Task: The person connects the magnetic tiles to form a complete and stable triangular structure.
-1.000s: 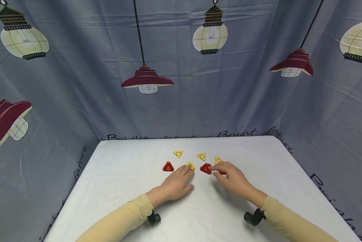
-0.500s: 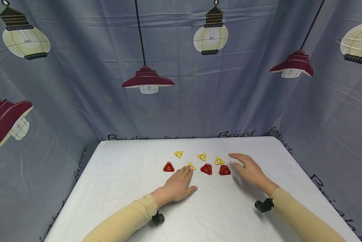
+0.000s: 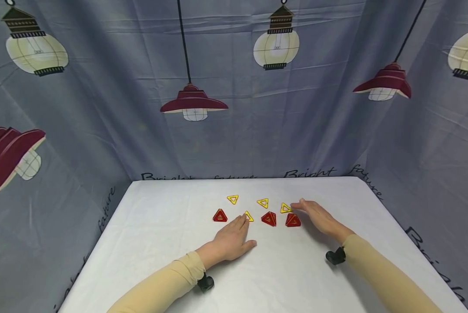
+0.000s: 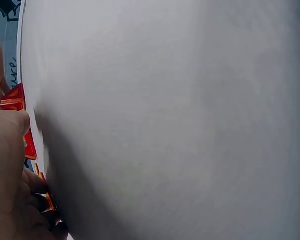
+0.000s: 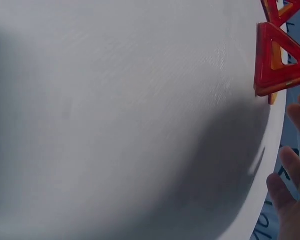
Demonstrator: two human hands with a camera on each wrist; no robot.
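My left hand (image 3: 229,241) lies with straight fingers, its fingertips over a yellow triangle frame (image 3: 251,215) and partly hiding it. Raised beside the rightmost yellow triangle frame (image 3: 285,211), my right hand (image 3: 318,217) has extended fingers and holds nothing; whether the fingertips touch that frame cannot be told. Just in front of this frame stands a red pyramid of triangle tiles (image 3: 293,220). Another red pyramid (image 3: 269,218) is between the hands, and a third red pyramid (image 3: 220,216) is left of the left fingertips. In the right wrist view, the fingers are spread apart near a red tile (image 5: 264,60).
Two more flat yellow triangle frames lie farther back: a left-hand yellow frame (image 3: 232,196) and a middle yellow frame (image 3: 267,203). The white tabletop (image 3: 171,208) ends at a grey-blue curtain (image 3: 226,143) printed with lamps, which surrounds it on three sides.
My right hand has withdrawn rightward from the right-hand red pyramid, uncovering it, then come back slightly left toward the rightmost yellow frame. The left hand has stayed nearly in place.
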